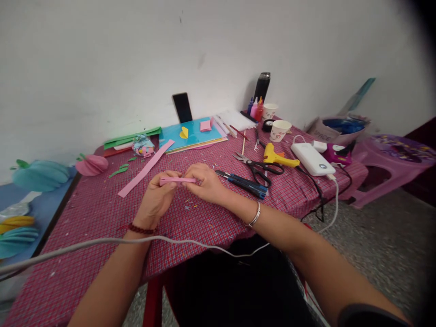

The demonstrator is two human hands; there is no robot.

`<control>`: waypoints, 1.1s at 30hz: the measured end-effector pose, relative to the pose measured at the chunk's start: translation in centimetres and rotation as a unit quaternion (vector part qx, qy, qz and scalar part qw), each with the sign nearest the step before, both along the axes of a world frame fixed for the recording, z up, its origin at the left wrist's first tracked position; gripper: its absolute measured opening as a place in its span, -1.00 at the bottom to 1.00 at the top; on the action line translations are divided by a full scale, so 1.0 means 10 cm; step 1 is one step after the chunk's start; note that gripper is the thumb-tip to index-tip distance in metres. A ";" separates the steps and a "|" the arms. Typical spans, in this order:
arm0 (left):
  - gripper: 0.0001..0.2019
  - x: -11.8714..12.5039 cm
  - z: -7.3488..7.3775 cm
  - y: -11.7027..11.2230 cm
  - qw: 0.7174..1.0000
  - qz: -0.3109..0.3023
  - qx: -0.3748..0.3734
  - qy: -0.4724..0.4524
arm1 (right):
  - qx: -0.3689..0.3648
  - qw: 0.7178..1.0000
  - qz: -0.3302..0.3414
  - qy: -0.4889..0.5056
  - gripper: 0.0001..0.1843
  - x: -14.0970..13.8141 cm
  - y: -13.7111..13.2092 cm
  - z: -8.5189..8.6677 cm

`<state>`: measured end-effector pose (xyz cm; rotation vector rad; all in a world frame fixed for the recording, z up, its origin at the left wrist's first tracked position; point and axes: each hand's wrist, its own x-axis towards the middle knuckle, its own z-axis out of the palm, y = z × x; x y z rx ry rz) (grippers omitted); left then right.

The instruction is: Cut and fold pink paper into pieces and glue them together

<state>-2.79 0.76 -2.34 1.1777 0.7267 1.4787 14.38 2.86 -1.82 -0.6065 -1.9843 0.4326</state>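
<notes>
Both my hands meet above the red checked tablecloth, pinching a narrow folded pink paper strip between them. My left hand grips its left end with fingers curled; a dark bead bracelet sits on that wrist. My right hand pinches the right end; a silver bangle is on that wrist. A longer loose pink strip lies flat on the cloth just beyond my left hand.
Black scissors, a yellow glue gun, a blue-black cutter and a white power bank lie to the right. Coloured paper sheets, a phone, cups and glue bottles line the wall. A purple stool stands right.
</notes>
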 end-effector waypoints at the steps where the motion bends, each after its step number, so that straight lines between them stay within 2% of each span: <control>1: -0.81 0.00 0.00 0.00 1.000 0.003 0.004 0.002 | 0.005 1.000 -0.006 -0.003 -0.84 0.00 0.00 0.00; 12: -0.80 -0.08 0.10 -0.02 1.000 0.006 0.025 0.009 | 0.016 1.000 0.003 0.022 -0.83 0.05 0.01 -0.01; 17: -0.79 -0.05 0.08 -0.03 1.000 0.001 0.015 -0.006 | -0.003 1.000 0.001 0.000 -0.80 0.04 0.02 -0.01; 25: -0.81 0.12 0.01 -0.04 0.999 -0.028 -0.030 -0.006 | -0.021 0.999 0.019 0.044 -0.77 0.04 0.03 -0.02; 33: -0.83 0.09 -0.01 -0.02 0.999 -0.029 -0.040 -0.010 | -0.023 0.997 0.026 0.063 -0.72 0.05 0.01 -0.02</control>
